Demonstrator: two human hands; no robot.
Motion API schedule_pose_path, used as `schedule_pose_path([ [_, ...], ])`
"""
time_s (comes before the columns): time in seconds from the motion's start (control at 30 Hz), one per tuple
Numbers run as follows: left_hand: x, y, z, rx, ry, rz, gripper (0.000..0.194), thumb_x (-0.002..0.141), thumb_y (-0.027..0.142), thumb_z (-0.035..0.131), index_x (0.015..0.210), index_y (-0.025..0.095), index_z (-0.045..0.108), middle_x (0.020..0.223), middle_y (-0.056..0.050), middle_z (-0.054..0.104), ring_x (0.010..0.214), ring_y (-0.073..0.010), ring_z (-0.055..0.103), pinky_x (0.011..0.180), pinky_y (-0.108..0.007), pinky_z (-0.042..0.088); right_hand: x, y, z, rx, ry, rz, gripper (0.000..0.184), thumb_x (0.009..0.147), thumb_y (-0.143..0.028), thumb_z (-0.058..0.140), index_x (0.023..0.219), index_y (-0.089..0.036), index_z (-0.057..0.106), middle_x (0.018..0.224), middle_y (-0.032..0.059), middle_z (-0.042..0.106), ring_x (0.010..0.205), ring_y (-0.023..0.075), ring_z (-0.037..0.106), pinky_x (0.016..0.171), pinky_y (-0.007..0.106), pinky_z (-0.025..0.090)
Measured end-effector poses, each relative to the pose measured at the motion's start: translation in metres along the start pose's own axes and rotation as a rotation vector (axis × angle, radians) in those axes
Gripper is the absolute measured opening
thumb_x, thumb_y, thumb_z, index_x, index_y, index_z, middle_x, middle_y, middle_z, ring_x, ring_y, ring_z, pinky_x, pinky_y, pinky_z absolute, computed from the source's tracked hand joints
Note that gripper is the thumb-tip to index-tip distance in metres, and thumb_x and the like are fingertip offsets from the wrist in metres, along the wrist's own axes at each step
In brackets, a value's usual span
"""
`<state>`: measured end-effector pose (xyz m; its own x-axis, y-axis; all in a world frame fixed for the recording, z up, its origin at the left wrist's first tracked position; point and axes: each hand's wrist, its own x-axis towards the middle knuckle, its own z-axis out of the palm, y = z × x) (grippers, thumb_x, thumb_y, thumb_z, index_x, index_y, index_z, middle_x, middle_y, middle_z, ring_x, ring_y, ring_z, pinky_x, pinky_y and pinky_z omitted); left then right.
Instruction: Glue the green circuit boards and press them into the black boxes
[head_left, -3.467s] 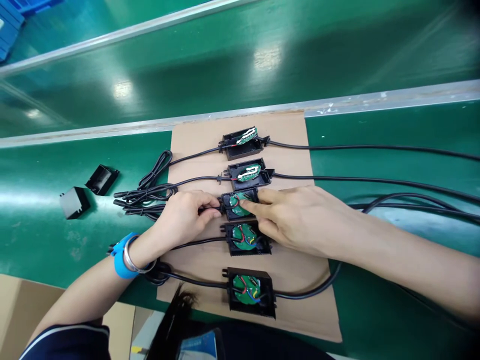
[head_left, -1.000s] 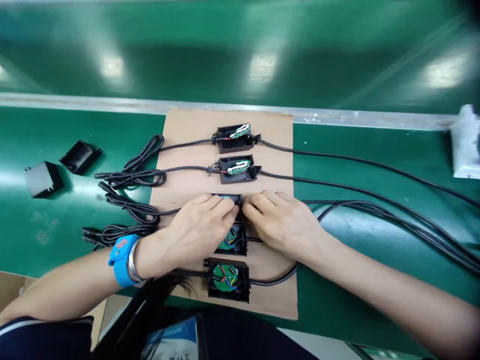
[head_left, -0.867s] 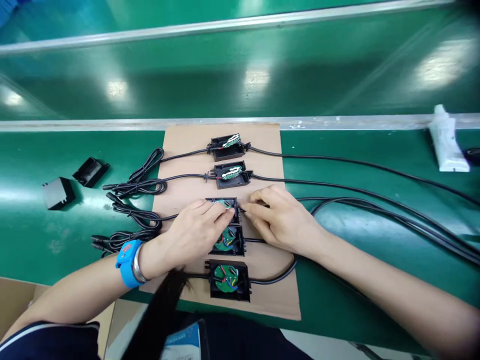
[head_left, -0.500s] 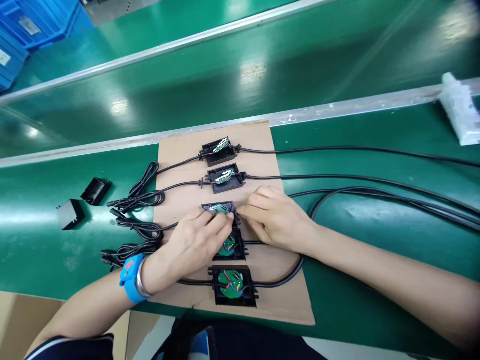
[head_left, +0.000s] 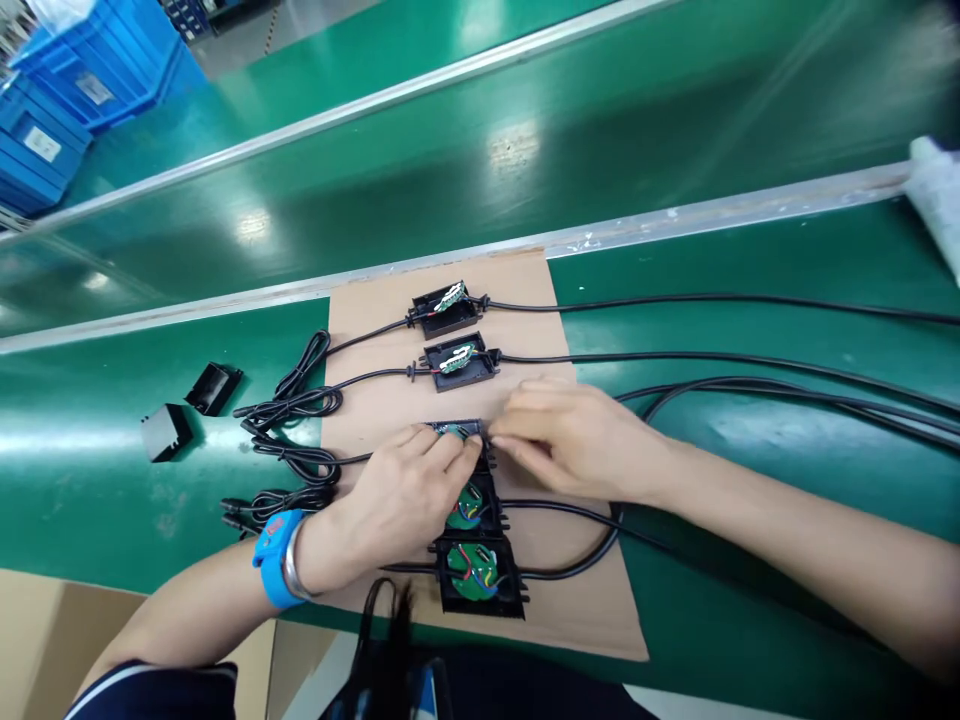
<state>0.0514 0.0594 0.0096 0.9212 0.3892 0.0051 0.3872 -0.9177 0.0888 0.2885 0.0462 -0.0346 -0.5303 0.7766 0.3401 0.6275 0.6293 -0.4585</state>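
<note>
My left hand (head_left: 416,485) bends over a small open black plastic case (head_left: 474,428), its closed fingers gripping the case and covering much of it. Part of a green circuit board (head_left: 452,431) shows inside. At the case's right end my right hand (head_left: 574,440) is pinched on a black cable (head_left: 634,395), which comes out from behind that hand; the fingertips partly hide the joint. Just below sit a second case with a round green board (head_left: 466,505) and a third case (head_left: 481,607), whose board (head_left: 474,572) has coloured wires.
Two more cases (head_left: 448,322) (head_left: 461,377) with tilted boards lie farther up the cardboard sheet (head_left: 375,410). Coiled cables (head_left: 300,405) are left of them. Black covers (head_left: 166,433) (head_left: 214,388) rest on the green bench. Blue bins (head_left: 105,70) stand at the far left, a whitish tube (head_left: 937,205) far right.
The cases under my hands have come closer to the lowest case, now touching or nearly so. The right hand's cable end stays at the case. The whole view has shifted slightly.
</note>
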Motion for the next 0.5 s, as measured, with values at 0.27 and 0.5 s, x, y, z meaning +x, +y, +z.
schedule_pose_path([
  [0.27, 0.027, -0.087, 0.007, -0.144, 0.088, -0.397, 0.025, 0.083, 0.022, 0.072, 0.103, 0.01, 0.064, 0.105, -0.014, 0.067, 0.101, -0.0279, 0.062, 0.089, -0.042, 0.052, 0.022, 0.048, 0.003, -0.04, 0.099, 0.222, 0.02, 0.089, -0.024, 0.051, 0.105, -0.014, 0.058, 0.09, 0.0095, 0.067, 0.084, 0.0237, 0.062, 0.076, 0.039, 0.052],
  [0.5, 0.015, -0.082, -0.007, -0.297, 0.16, -0.374, 0.023, 0.099, 0.035, 0.053, 0.105, 0.016, 0.066, 0.099, -0.005, 0.074, 0.086, -0.0188, 0.069, 0.079, -0.031, 0.053, 0.025, 0.014, -0.041, -0.093, 0.048, 0.07, 0.028, 0.096, -0.013, 0.04, 0.116, -0.014, 0.06, 0.11, 0.011, 0.069, 0.097, 0.0202, 0.066, 0.081, 0.032, 0.054],
])
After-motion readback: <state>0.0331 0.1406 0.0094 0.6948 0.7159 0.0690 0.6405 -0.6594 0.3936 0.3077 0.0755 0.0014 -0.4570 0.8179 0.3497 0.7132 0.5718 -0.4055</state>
